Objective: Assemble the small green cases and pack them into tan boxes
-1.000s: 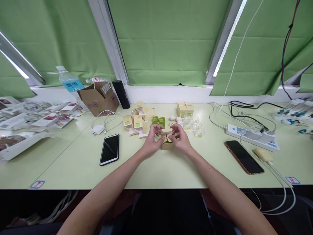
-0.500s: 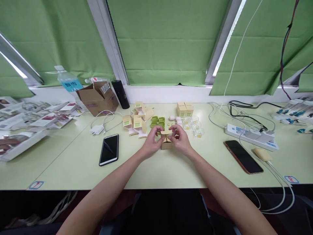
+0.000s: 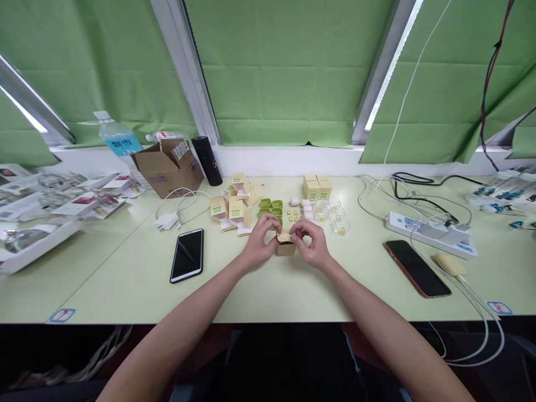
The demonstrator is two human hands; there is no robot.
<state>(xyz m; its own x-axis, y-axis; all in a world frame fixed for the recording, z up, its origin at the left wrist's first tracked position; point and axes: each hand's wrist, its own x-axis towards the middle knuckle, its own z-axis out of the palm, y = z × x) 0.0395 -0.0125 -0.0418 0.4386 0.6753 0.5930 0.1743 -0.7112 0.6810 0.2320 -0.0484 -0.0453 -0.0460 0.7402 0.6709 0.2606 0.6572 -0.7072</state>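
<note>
A small brown cardboard box (image 3: 286, 249) stands upright on the table between my hands. My left hand (image 3: 260, 244) is closed on the left side of its top, fingers curled at the back edge. My right hand (image 3: 312, 244) pinches the right end of the lid flap, which lies tilted low over the opening. Just beyond are green square cups (image 3: 276, 205), tiny yellow pieces (image 3: 292, 215) and pale pink pieces (image 3: 307, 209). Clear round containers (image 3: 334, 209) sit to their right. What is inside the box is hidden.
Flattened small cartons (image 3: 235, 210) lie behind my left hand; two closed small boxes (image 3: 317, 187) stand at the back. Phones (image 3: 187, 255) flank my arms on both sides. A power strip (image 3: 431, 231) with cables is at the right, a larger carton (image 3: 170, 170) at the back left.
The box's lid flap has come down from upright towards the opening, covering the inner flaps. My right fingers have moved slightly down with it; the box stays in place.
</note>
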